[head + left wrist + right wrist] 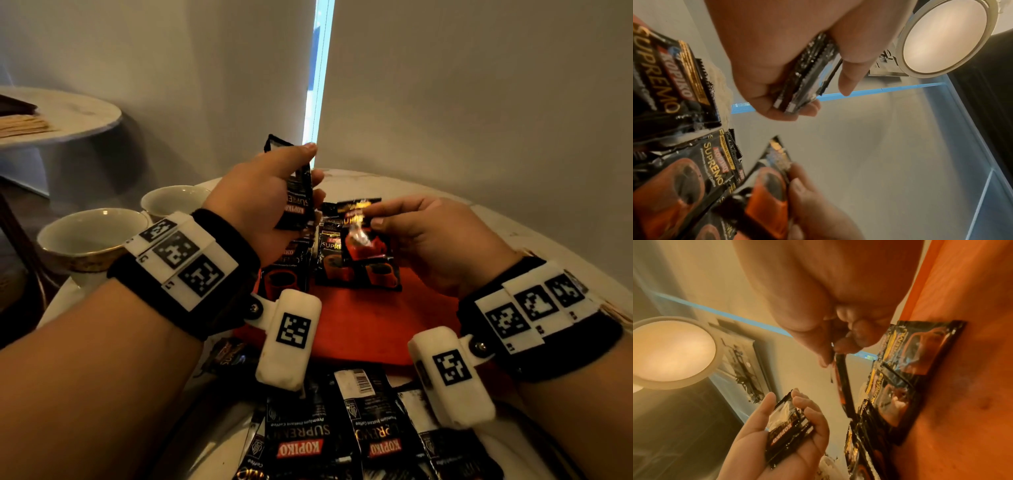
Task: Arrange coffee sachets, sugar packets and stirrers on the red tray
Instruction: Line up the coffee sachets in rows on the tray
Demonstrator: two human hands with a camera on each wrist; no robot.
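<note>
My left hand (274, 195) grips a small stack of black coffee sachets (297, 192) upright above the far left of the red tray (363, 325); the stack (807, 76) shows edge-on in the left wrist view. My right hand (421, 236) pinches one coffee sachet (364, 236) by its top, hanging just over the tray's far side. Below it, several sachets (330, 253) lie in a row on the tray. In the right wrist view the pinched sachet (842, 382) hangs edge-on beside the laid sachets (900, 369). No sugar packets or stirrers are plainly visible.
A pile of loose coffee sachets (342, 428) lies on the marble table in front of the tray. Two white cups (92, 236) stand at the left. A second round table (68, 116) sits far left. A wall stands close behind.
</note>
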